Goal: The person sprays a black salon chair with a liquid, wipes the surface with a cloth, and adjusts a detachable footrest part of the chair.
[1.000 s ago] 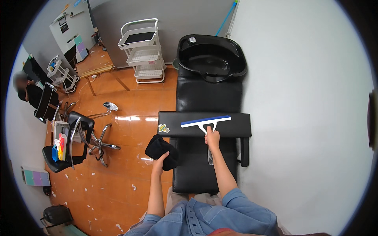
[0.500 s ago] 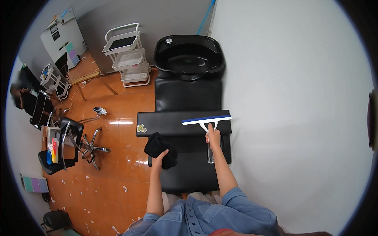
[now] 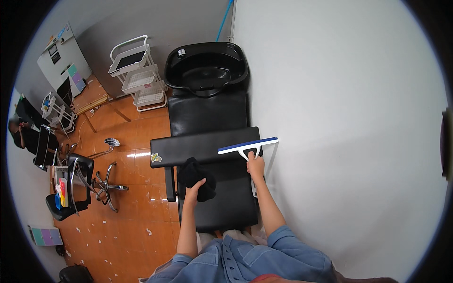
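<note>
My left hand [image 3: 194,190] grips a bunched black cloth [image 3: 198,178], which hangs over the seat of a black shampoo chair [image 3: 222,210]. In my right hand [image 3: 255,166] is a squeegee [image 3: 247,146] with a white frame and a blue blade, held by its handle. Its blade lies crosswise above the chair's padded bar, with the right end over the white wall. Below my right hand a clear part of the tool shows only as a sliver beside the forearm. A small sticker [image 3: 155,158] marks the bar's left end.
A black wash basin [image 3: 206,70] tops the chair, close against the white wall [image 3: 339,122] on the right. Left of it stands a white three-tier trolley [image 3: 139,79]. Further left are a wheeled salon chair [image 3: 82,188] and a seated person [image 3: 28,137]. Scraps dot the orange floor [image 3: 132,226].
My view has turned right, so the chair, basin and trolley have shifted left in the picture. The squeegee's blade is tilted slightly more, its right end now over the wall. Both hands keep their hold.
</note>
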`<state>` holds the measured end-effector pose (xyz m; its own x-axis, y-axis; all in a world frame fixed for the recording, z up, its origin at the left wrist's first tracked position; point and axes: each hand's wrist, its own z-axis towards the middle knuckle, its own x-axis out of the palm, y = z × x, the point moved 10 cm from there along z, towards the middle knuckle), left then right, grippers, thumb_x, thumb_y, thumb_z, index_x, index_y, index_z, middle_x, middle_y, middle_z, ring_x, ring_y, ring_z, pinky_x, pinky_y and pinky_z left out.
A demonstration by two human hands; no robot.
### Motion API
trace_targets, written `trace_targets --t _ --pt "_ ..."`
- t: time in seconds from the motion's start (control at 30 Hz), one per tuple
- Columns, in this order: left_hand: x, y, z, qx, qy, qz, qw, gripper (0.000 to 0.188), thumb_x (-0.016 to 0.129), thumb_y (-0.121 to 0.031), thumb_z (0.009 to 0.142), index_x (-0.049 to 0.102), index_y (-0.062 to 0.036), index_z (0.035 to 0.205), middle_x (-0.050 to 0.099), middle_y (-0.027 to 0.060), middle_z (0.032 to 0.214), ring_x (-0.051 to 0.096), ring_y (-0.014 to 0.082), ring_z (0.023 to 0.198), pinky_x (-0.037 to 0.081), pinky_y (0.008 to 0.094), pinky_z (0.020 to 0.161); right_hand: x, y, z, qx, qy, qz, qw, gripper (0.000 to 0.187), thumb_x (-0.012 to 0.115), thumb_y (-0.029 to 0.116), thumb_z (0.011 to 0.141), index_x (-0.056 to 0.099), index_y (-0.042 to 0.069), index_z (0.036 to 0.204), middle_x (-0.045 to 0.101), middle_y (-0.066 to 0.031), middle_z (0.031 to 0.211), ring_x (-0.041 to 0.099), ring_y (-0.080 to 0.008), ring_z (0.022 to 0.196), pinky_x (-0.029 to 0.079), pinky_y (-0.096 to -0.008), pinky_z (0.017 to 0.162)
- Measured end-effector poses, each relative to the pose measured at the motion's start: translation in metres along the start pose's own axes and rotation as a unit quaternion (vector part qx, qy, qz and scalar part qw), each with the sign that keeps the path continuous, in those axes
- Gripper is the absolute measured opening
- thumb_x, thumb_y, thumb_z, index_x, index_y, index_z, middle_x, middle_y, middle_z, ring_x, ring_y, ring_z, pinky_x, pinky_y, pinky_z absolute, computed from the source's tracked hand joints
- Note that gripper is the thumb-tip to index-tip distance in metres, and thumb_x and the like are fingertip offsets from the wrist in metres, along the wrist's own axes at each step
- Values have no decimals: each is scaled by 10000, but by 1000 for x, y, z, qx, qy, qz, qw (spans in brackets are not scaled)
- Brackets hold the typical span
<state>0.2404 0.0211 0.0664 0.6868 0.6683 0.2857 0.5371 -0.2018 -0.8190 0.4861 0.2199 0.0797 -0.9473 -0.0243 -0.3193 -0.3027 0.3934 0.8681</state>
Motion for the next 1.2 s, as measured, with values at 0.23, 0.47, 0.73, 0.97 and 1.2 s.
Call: trace_targets --t 0.23,0.47,0.73,0.97,1.2 --pt "-19 -9 -13 27 -25 -14 999 536 755 -156 734 545 -8 1204 585 84 1148 554 219 1069 441 330 918 62 15 -32 -27 108 -1 994 492 542 411 902 563 -3 637 514 -46 507 479 -112 383 385 -256 364" --pt "-85 -12 -27 34 -94 -88 991 499 748 -113 737 557 -19 1188 598 75 1131 575 209 1041 470 322 893 167 35 -82 -42 216 -24 975 523 512 449 855 574 14 572 558 -71 489 566 -183 422 454 -318 464" --pt "-137 -24 -61 71 -155 -143 975 492 737 -115 742 548 -11 1184 604 98 1111 602 227 1002 490 335 866 252 50 -148 -55 338 -49 938 487 549 411 882 558 1 621 529 -45 504 496 -113 389 403 -257 375" --pt "-146 -32 -73 83 -172 -141 971 492 689 -100 777 499 -21 1225 578 95 1139 563 235 1072 448 352 927 218 25 -110 -16 232 50 971 511 540 430 830 561 -15 578 535 -75 492 520 -151 387 420 -294 379" --pt "-119 -47 -54 156 -135 -99 973 532 733 -119 780 499 5 1242 585 96 1163 567 215 1077 437 325 940 123 21 -66 76 193 164 965 590 478 622 864 488 99 589 478 -26 480 484 -125 378 402 -253 373"
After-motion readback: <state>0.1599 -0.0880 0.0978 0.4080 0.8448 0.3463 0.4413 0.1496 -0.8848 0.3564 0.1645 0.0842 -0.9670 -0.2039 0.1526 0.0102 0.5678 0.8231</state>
